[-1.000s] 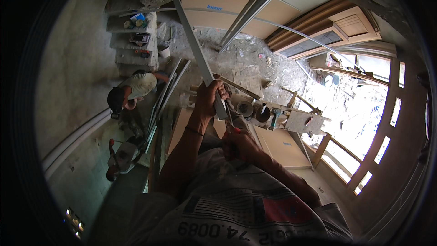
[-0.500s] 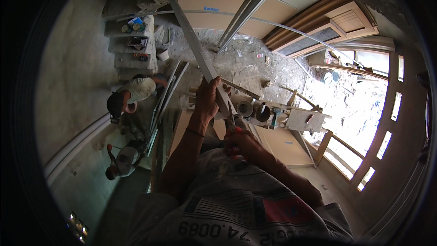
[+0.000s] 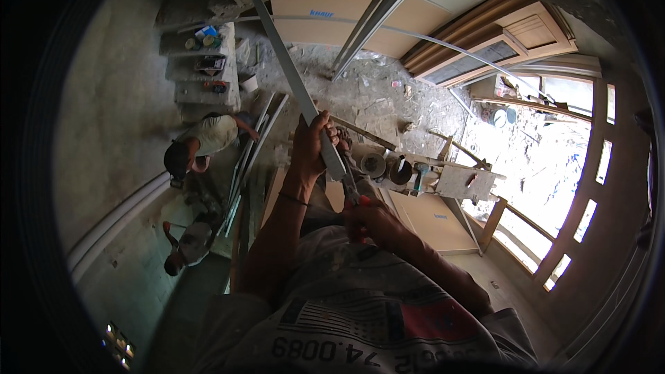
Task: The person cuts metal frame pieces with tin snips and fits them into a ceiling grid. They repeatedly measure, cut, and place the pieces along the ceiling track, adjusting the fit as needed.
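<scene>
Metal profile (image 3: 298,93): long grey channel strip, held up in the air high over the floor, running on a slant from the upper left of the view down to the person's hands; its lower end sits just past the left hand.

Left hand (image 3: 312,149): closed around the lower part of the profile, fingers wrapped over its face, thumb side toward the body. A thin dark band circles the wrist.

Snips (image 3: 351,190): hand cutter with red grips; blades point up and meet the lower end of the profile, just beside the left hand. Whether the blades are biting into the metal cannot be told.

Right hand (image 3: 370,221): clenched on the red grips of the snips, just below the left hand and close to the chest.

Floor (image 3: 388,97): rough, dusty, strewn with rubble, far below the hands.

Boards (image 3: 339,17): large pale sheets leaning along the far edge of the floor, with further metal strips propped across them.

Workbench (image 3: 450,176): wooden, near the right edge of the floor by the window side, carrying round tubs and a drill-shaped tool.

Other people: one in a pale shirt (image 3: 204,138) bent over at the left edge of the floor beside a bundle of strips; a second (image 3: 187,246) lower down, near the wall.
</scene>
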Action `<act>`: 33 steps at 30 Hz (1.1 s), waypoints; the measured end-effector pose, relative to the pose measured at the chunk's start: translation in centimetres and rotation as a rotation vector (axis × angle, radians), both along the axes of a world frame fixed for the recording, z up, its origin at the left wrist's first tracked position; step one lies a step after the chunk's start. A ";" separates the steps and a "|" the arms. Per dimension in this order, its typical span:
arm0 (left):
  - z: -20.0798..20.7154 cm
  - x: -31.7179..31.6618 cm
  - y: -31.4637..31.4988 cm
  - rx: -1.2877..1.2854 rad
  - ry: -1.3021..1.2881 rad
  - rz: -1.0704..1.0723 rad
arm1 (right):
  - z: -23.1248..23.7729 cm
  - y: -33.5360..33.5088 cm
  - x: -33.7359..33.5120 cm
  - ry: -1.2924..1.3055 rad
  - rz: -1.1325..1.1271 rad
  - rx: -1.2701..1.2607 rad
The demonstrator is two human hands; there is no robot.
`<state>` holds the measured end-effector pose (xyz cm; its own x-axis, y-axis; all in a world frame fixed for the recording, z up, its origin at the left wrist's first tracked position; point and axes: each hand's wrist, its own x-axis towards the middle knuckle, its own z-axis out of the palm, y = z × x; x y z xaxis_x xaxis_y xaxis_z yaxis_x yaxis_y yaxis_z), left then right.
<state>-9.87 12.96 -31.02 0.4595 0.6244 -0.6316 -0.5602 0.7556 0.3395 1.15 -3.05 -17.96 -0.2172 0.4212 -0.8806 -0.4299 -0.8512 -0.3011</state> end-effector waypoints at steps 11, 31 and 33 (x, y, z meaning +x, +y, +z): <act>-0.3 -0.5 -0.5 -0.050 -0.049 -0.012 | -1.4 -0.6 -0.9 0.082 -0.127 -0.072; -1.7 -0.2 -1.1 -0.023 -0.074 0.020 | -3.5 -0.8 -1.5 0.263 -0.250 -0.159; -1.9 -0.2 -1.0 -0.026 -0.080 0.025 | -3.4 -0.7 -1.3 0.271 -0.245 -0.126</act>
